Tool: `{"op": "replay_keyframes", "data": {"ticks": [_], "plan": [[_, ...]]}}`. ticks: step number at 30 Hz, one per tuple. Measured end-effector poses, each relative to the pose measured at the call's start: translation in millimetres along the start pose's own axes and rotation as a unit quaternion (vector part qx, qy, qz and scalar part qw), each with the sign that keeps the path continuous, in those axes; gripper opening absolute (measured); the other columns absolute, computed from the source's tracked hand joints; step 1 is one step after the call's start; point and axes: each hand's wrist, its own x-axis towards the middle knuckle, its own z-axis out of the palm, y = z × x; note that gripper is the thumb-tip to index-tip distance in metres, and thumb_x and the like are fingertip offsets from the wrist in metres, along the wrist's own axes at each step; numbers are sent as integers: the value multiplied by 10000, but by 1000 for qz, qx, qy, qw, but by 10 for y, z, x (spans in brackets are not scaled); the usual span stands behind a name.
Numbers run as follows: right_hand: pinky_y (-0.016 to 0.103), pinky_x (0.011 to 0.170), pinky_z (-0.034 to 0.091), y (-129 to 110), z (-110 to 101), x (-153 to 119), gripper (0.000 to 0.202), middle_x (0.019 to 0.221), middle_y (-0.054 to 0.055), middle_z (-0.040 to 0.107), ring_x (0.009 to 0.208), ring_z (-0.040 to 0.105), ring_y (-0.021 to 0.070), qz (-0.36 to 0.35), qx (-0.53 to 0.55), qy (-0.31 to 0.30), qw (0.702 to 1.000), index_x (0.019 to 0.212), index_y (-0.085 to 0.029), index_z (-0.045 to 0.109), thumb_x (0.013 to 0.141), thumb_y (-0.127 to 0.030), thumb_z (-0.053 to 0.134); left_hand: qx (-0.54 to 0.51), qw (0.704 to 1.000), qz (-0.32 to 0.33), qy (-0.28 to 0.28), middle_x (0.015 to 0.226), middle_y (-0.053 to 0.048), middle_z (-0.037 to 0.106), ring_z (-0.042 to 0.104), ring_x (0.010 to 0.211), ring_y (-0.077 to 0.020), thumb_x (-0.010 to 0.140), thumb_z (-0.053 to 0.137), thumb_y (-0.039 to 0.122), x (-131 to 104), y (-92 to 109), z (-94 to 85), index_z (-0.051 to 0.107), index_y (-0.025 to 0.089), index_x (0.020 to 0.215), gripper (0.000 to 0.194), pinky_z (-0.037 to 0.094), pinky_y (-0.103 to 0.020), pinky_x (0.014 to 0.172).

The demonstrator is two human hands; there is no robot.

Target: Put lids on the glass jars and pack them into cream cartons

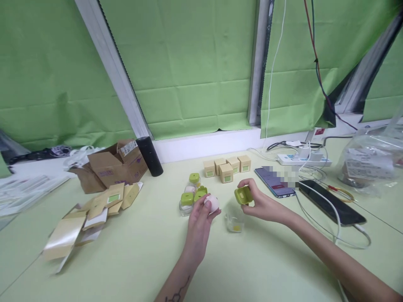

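Observation:
My left hand (200, 218) is closed round a pale pinkish-white, egg-shaped piece (212, 203), held just above the table. To its right, my right hand (256, 202) pinches a small olive-green lid (243, 195) with its hollow side showing. A clear plastic container (234, 221) with something yellow at its base stands below and between the hands. Beyond my left hand is a group of similar small clear containers, with green lids (187, 199). One more pale rounded piece (190, 190) shows among them, partly hidden.
Several small tan boxes (226, 173) stand at the back. Flattened cardboard (67, 235), an open carton (116, 165) and a black cylinder (149, 156) are at left. Phones (330, 203), cables, a power strip (291, 160) and a plastic bag (371, 155) lie at right.

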Motion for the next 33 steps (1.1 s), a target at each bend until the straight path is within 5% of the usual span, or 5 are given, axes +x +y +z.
{"op": "replay_keyframes", "data": {"ticks": [6, 12, 26, 33], "plan": [[396, 899, 451, -114, 193, 9, 539, 1079, 44, 490, 1013, 515, 203, -82, 10, 48, 995, 1259, -300, 374, 768, -202, 574, 75, 997, -2, 1, 1129, -89, 577, 550, 1001, -215, 742, 651, 408, -22, -57, -8, 626, 174, 989, 341, 492, -320, 815], [315, 714, 518, -104, 331, -131, 533, 1093, 72, 448, 939, 524, 192, -160, 22, 56, 985, 1197, -272, 374, 735, -75, 551, 97, 995, -16, -3, 920, -59, 612, 574, 822, -170, 684, 683, 460, -28, -86, 33, 616, 144, 830, 354, 500, -290, 729], [345, 787, 521, -61, 372, -201, 530, 1071, 88, 434, 975, 530, 207, -174, -92, 10, 980, 1276, -262, 367, 793, -116, 528, 179, 982, 11, -63, 767, -9, 572, 535, 755, -155, 744, 612, 476, -73, -73, 61, 534, 181, 789, 309, 440, -280, 718], [329, 751, 496, -54, 405, -192, 597, 1123, 90, 509, 972, 556, 220, -177, -104, 16, 979, 1205, -243, 402, 651, -83, 555, 219, 970, 4, -103, 787, -12, 584, 536, 753, -157, 675, 703, 386, -60, -94, 30, 564, 181, 840, 297, 432, -280, 716]]}}
